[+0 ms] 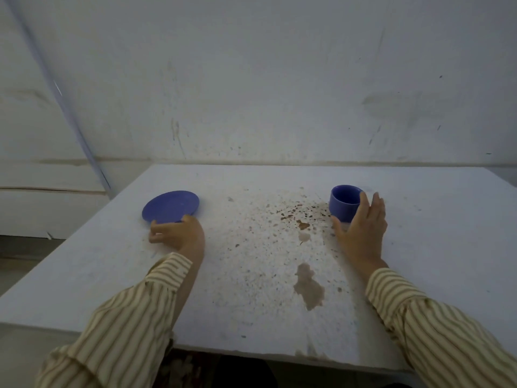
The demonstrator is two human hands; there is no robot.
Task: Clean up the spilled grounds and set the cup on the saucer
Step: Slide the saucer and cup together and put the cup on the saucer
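Note:
A blue saucer [171,206] lies on the left of the white table [117,275]. My left hand [179,233] pinches its near rim, fingers curled around the edge. A blue cup [343,202] stands upright on the right, empty as far as I can see. My right hand [362,228] wraps its near right side, thumb at the cup's base and fingers against its wall. Between them brown coffee grounds [296,212] are scattered across the table, with a wet brown stain [309,287] nearer to me.
A scuffed white wall [265,79] rises just behind the table. The table's near edge [251,355] runs below my striped sleeves. To the left the tabletop drops off to the floor.

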